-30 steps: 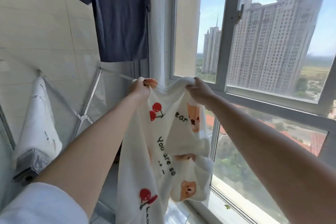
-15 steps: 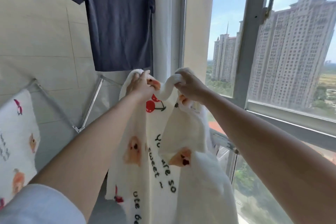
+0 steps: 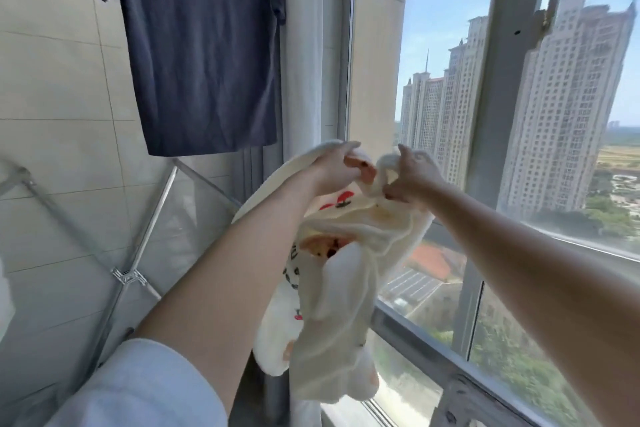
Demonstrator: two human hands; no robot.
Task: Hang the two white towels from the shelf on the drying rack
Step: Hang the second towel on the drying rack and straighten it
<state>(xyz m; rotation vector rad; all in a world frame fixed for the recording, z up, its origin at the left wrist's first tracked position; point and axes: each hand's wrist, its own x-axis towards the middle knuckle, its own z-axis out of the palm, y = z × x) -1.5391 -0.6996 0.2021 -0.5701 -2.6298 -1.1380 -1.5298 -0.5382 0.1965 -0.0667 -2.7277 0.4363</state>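
Note:
I hold a white towel (image 3: 339,291) printed with cherries, bears and black lettering up in front of me. My left hand (image 3: 334,168) grips its top edge on the left and my right hand (image 3: 414,177) grips a bunched part close beside it. The towel hangs crumpled below my hands. The metal drying rack (image 3: 145,239) stands lower left against the tiled wall, with thin silver bars crossing at a clip. A sliver of white cloth (image 3: 4,298) shows at the far left edge; I cannot tell what it is.
A dark navy T-shirt (image 3: 204,45) hangs high on the wall above the rack. A white curtain (image 3: 304,45) hangs beside the large window (image 3: 446,80), whose grey frame and sill run along the right. Tall buildings stand outside.
My view has swung up and right, so the towel hung on the rack has slid almost out at the left. My hands have come closer together and the held towel is more bunched.

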